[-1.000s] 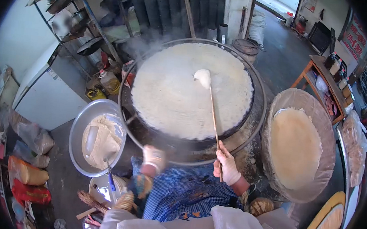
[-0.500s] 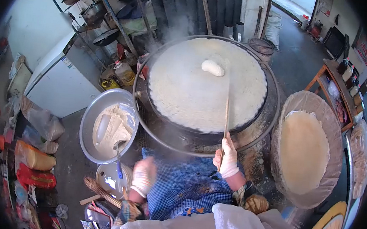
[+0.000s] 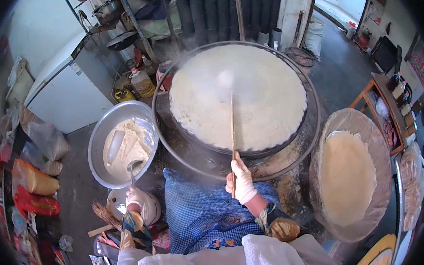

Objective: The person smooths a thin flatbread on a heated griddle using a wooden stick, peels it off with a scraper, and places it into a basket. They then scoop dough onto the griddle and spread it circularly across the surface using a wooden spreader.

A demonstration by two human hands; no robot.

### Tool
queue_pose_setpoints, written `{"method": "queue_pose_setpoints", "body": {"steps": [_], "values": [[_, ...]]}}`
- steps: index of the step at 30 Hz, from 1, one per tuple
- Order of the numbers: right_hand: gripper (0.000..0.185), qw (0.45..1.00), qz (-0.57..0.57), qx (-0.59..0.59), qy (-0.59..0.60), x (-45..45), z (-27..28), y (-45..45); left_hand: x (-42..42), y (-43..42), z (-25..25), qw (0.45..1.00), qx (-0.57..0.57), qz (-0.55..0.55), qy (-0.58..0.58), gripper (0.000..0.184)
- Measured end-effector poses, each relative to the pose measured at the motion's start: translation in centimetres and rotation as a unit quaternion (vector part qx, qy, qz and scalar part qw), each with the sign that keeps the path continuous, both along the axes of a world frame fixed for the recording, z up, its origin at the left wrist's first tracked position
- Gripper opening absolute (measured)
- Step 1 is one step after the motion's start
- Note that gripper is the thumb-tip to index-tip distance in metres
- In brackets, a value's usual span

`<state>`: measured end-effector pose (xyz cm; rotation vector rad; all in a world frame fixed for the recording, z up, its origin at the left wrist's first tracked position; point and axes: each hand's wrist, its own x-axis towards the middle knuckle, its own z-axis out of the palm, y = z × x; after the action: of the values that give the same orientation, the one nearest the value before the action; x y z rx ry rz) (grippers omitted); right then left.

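My right hand (image 3: 242,180), in a pale glove, is wrapped round a long thin wooden stick (image 3: 233,126). The stick reaches over a large round griddle (image 3: 290,153), whose surface is covered by a wide, thin layer of pale batter (image 3: 269,107). Near the stick's far end sits a whitish lump (image 3: 225,78), blurred by steam. My left hand (image 3: 137,196), also gloved, is closed on the handle of a ladle (image 3: 134,166). The ladle's head rests at the near side of a metal basin (image 3: 96,165) of thick batter (image 3: 139,141), where a pale cylindrical object (image 3: 115,144) also lies.
Below the basin stands a white bucket (image 3: 152,208). On the right is a lined basket (image 3: 386,183) with a round, tan flatbread (image 3: 348,178). A white appliance (image 3: 67,98) and oil bottles (image 3: 142,83) stand at left. A blue checked cloth (image 3: 201,206) covers my lap.
My left hand has moved down and left, from above the lap to the ladle's handle, and closed on it. My right hand, the stick and the lump have shifted left.
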<state>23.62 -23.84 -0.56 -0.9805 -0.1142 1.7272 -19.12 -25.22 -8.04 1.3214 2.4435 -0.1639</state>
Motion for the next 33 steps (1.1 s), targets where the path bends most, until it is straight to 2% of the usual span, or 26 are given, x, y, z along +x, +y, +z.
{"method": "queue_pose_setpoints", "body": {"steps": [2,3,4,6,9,12,14,16,18,20,21,25,26,28,29,30,33], "values": [[0.041,1.000,0.012,-0.007,0.015,-0.2,0.3,-0.1,-0.1,-1.2,1.5,0.997,0.051,0.019,-0.048,0.055],[0.042,1.000,0.018,0.002,0.011,-0.3,0.2,-0.2,0.0,-2.1,1.7,0.975,0.103,0.115,-0.159,0.061],[0.042,1.000,0.024,0.010,0.007,-0.3,0.1,-0.2,0.3,-3.3,1.5,0.929,0.152,0.208,-0.266,0.068],[0.044,0.999,0.034,0.020,0.007,-0.1,-0.2,-0.4,0.7,-5.8,0.3,0.904,0.226,0.222,-0.287,0.066],[0.045,0.998,0.042,0.030,0.030,0.2,-0.6,-0.5,4.0,-7.5,2.8,0.799,0.368,0.227,-0.418,0.063],[0.046,0.996,0.031,0.037,0.081,1.3,-0.9,-0.9,8.0,-5.2,8.3,0.731,0.361,0.121,-0.566,0.059],[0.045,0.998,-0.011,0.033,0.043,1.1,0.6,-2.5,13.5,-3.2,13.5,0.737,0.346,0.087,-0.574,0.062],[0.046,0.996,-0.076,0.047,0.023,1.1,1.3,-5.0,18.0,-0.6,16.2,0.761,0.330,0.044,-0.557,0.060],[0.046,0.993,-0.102,0.056,0.018,2.7,1.7,-7.4,21.0,2.1,16.1,0.757,0.303,-0.024,-0.579,0.062],[0.045,0.994,-0.081,0.072,0.000,4.4,1.6,-9.8,24.5,4.2,15.8,0.772,0.280,-0.093,-0.563,0.063],[0.045,0.995,-0.078,0.056,-0.003,4.8,2.0,-10.9,25.0,6.1,12.4,0.776,0.321,-0.172,-0.515,0.063],[0.047,0.998,-0.061,0.007,0.003,5.3,1.5,-14.3,29.8,8.1,7.8,0.811,0.321,-0.292,-0.394,0.064],[0.047,0.999,-0.041,-0.017,-0.015,5.1,1.4,-14.5,30.9,7.6,7.8,0.821,0.303,-0.294,-0.385,0.064],[0.051,1.000,-0.015,0.011,0.023,5.2,0.8,-14.5,33.1,6.5,8.0,0.840,0.266,-0.300,-0.366,0.066],[0.052,0.999,-0.014,0.011,0.032,5.0,0.9,-14.1,35.6,4.8,11.5,0.824,0.207,-0.186,-0.493,0.062],[0.053,0.999,-0.012,0.011,0.039,4.9,1.0,-13.6,37.6,3.8,14.7,0.782,0.143,-0.064,-0.604,0.057],[0.054,0.998,0.014,0.049,0.030,4.8,1.5,-11.8,39.1,5.6,16.2,0.643,0.068,-0.062,-0.760,0.040]]}}
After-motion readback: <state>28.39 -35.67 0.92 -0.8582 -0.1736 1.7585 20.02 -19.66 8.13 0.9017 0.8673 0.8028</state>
